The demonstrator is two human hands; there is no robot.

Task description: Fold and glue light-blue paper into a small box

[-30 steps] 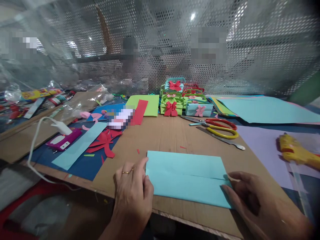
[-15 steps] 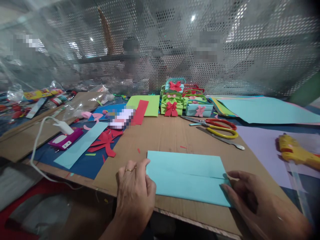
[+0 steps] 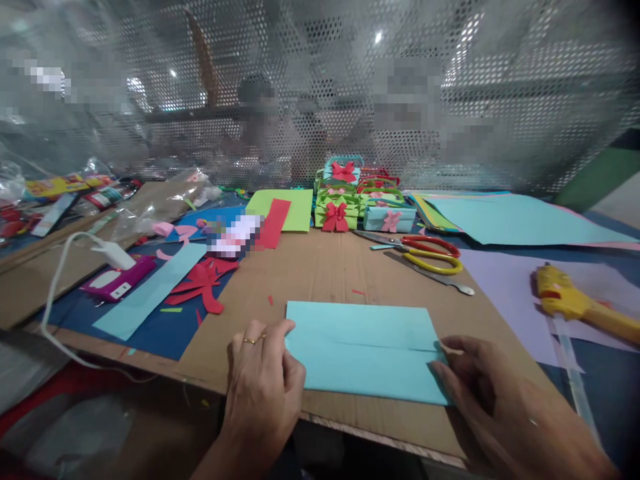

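Note:
A folded light-blue sheet of paper (image 3: 365, 353) lies flat on the cardboard near the table's front edge, with a fold edge running lengthwise across it. My left hand (image 3: 265, 373), a ring on one finger, holds its left end between thumb and curled fingers. At the right end, my right hand (image 3: 480, 380) pinches the paper between thumb and forefinger. Beyond the sheet rest scissors (image 3: 433, 257) with one red and one yellow handle. A knife (image 3: 435, 275) lies partly beneath them.
Small paper bags with bows (image 3: 345, 207) stand at the back. Coloured sheets (image 3: 520, 217) and a yellow glue gun (image 3: 565, 297) lie right. On the left are red paper scraps (image 3: 203, 287), a blue strip (image 3: 150, 293) and a purple power adapter (image 3: 120, 280) with a white cable.
The whole scene has shifted slightly left as the camera turned a little right. Both hands keep their hold on the blue paper, which lies in the same place on the cardboard.

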